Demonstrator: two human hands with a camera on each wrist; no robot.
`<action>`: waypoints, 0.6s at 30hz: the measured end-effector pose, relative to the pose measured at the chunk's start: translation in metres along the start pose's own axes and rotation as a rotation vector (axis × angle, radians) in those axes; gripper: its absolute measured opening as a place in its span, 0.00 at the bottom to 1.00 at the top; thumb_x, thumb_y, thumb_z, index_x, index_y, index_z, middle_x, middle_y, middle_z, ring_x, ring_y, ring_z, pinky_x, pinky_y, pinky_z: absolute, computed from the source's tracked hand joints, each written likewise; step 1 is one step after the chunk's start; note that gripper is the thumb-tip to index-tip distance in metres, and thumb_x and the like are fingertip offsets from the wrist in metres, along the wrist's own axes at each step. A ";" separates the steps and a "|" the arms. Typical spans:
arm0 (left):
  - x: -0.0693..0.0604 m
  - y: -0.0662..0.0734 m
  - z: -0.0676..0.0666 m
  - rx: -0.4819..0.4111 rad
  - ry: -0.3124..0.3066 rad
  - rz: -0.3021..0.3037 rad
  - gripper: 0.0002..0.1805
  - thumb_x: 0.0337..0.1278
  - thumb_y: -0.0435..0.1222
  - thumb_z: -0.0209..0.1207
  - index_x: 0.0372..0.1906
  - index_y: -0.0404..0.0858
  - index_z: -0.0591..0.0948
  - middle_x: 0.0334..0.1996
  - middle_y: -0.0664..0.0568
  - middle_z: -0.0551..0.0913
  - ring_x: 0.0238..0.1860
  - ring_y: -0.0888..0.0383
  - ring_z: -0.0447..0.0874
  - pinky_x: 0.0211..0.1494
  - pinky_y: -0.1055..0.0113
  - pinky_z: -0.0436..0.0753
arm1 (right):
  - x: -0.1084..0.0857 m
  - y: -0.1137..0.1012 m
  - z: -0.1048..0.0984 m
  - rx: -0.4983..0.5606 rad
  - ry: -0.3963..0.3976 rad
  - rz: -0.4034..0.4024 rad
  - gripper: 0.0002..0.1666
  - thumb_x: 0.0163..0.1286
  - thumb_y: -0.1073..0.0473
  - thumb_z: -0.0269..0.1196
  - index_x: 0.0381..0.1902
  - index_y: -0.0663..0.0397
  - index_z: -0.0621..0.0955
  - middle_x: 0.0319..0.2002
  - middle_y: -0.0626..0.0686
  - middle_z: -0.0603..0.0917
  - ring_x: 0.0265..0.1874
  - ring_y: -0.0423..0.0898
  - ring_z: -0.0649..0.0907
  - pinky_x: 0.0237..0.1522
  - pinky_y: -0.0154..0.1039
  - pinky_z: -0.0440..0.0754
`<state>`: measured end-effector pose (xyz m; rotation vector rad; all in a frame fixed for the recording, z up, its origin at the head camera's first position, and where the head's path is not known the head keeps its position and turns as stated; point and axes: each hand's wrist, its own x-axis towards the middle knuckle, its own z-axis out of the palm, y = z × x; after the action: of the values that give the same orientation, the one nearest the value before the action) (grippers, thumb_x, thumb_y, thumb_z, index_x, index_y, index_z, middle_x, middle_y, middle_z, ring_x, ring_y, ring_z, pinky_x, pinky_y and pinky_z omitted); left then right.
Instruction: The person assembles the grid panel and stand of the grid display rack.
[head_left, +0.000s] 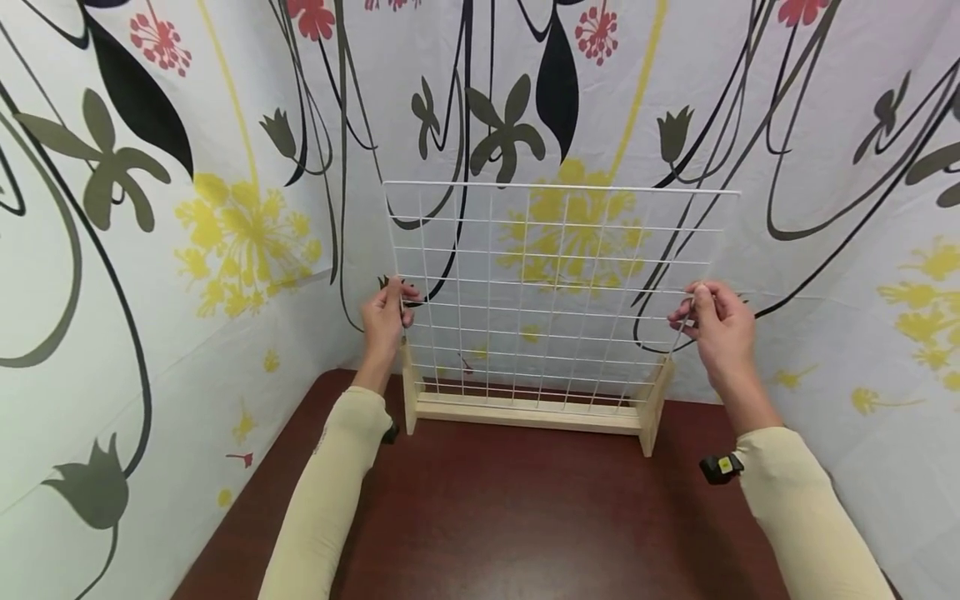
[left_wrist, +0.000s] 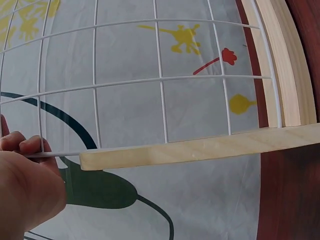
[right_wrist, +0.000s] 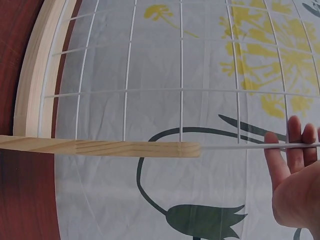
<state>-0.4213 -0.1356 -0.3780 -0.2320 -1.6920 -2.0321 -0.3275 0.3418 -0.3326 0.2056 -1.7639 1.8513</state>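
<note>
A white wire grid panel (head_left: 562,188) stands upright in a pale wooden stand (head_left: 525,414), its lower part between the two wooden side posts. My left hand (head_left: 385,315) pinches the panel's left edge wire above the left post, thumb and fingers around it. On the opposite side my right hand (head_left: 723,329) holds the right edge wire at a similar height. In the left wrist view the curled fingers (left_wrist: 32,144) meet the edge wire just beyond the post's end. The right wrist view shows fingers (right_wrist: 295,150) behind the other edge wire, apart from the wooden post (right_wrist: 130,148).
The stand rests near the back of a dark red-brown table (head_left: 525,508). Behind and at both sides hangs a white cloth (head_left: 315,225) printed with flowers, close behind the panel. Small black devices, one a wrist camera (head_left: 720,468), sit at the sleeves.
</note>
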 end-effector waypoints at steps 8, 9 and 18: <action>-0.007 -0.006 -0.001 0.003 0.055 0.008 0.31 0.78 0.58 0.54 0.37 0.34 0.87 0.29 0.54 0.89 0.14 0.67 0.68 0.15 0.75 0.61 | 0.001 0.012 0.001 0.016 -0.019 0.016 0.18 0.82 0.56 0.58 0.54 0.69 0.78 0.30 0.50 0.84 0.30 0.40 0.90 0.37 0.34 0.91; -0.007 -0.007 -0.001 -0.006 0.059 0.014 0.30 0.79 0.57 0.54 0.37 0.33 0.86 0.28 0.56 0.89 0.14 0.67 0.68 0.16 0.76 0.62 | 0.001 0.014 0.000 0.021 -0.021 0.012 0.20 0.82 0.56 0.59 0.55 0.71 0.77 0.30 0.50 0.84 0.30 0.40 0.90 0.37 0.34 0.91; -0.005 -0.010 0.006 -0.051 0.057 0.025 0.30 0.79 0.54 0.55 0.41 0.27 0.85 0.30 0.58 0.88 0.16 0.67 0.67 0.21 0.76 0.66 | 0.004 0.019 -0.005 -0.058 0.023 -0.011 0.21 0.82 0.52 0.58 0.56 0.68 0.79 0.32 0.49 0.84 0.32 0.39 0.89 0.38 0.32 0.91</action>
<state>-0.4225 -0.1268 -0.3875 -0.2095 -1.5970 -2.0458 -0.3385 0.3481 -0.3482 0.1711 -1.7948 1.7854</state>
